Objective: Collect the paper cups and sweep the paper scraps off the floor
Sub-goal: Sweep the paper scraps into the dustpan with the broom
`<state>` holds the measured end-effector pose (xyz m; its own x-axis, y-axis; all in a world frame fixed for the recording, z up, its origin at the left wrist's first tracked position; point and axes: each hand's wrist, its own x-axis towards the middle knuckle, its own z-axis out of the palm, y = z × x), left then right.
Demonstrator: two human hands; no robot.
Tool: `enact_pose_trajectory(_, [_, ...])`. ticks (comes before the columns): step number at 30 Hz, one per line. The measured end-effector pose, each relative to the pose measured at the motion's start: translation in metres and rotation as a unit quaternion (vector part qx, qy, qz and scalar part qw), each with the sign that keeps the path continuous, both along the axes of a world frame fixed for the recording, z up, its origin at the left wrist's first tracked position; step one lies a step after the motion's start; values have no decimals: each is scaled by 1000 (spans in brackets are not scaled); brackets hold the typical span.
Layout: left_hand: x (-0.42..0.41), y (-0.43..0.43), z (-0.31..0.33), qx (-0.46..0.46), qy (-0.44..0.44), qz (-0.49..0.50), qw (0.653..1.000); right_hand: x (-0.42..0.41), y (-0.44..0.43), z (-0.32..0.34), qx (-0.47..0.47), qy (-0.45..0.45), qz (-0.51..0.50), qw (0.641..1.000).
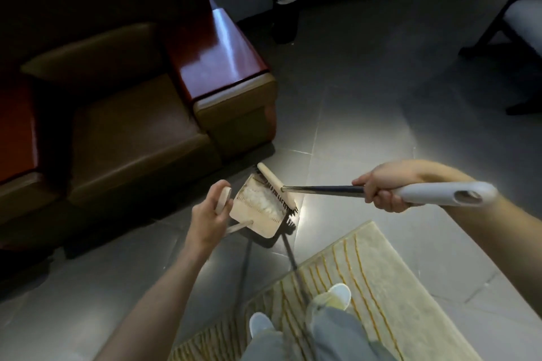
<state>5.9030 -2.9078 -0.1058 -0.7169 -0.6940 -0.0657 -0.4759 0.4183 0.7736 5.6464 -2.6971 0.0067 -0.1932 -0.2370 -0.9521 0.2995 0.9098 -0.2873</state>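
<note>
A cream dustpan (249, 221) sits tilted on the grey floor by the sofa's corner, with white paper scraps (262, 199) heaped inside it. My left hand (206, 221) grips the top of the dustpan's upright handle (223, 199). My right hand (381, 189) grips the broom's handle (325, 189), which is a dark metal pole with a grey end. The broom head (277, 186), cream with black bristles, lies across the dustpan's mouth against the scraps. No paper cup is visible on the floor.
A brown leather sofa (123, 132) with a glossy red wooden armrest (217, 58) stands left. A black bin (286, 14) with white contents is at the back. A beige rug (366, 278) lies under my feet. A dark chair frame (504, 23) stands right.
</note>
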Motion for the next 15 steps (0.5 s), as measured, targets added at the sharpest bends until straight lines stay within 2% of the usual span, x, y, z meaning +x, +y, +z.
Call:
enact_pose_trajectory(6, [-114, 57, 8, -21, 10, -79, 997, -65, 87, 19, -11, 38, -85, 996])
enact_pose_trajectory(10, [-186, 106, 20, 24, 18, -93, 995, -94, 146, 12, -15, 71, -146, 987])
enact_pose_trajectory(15, [-272, 170, 35, 11, 19, -173, 985, -117, 212, -6, -11, 110, -215, 970])
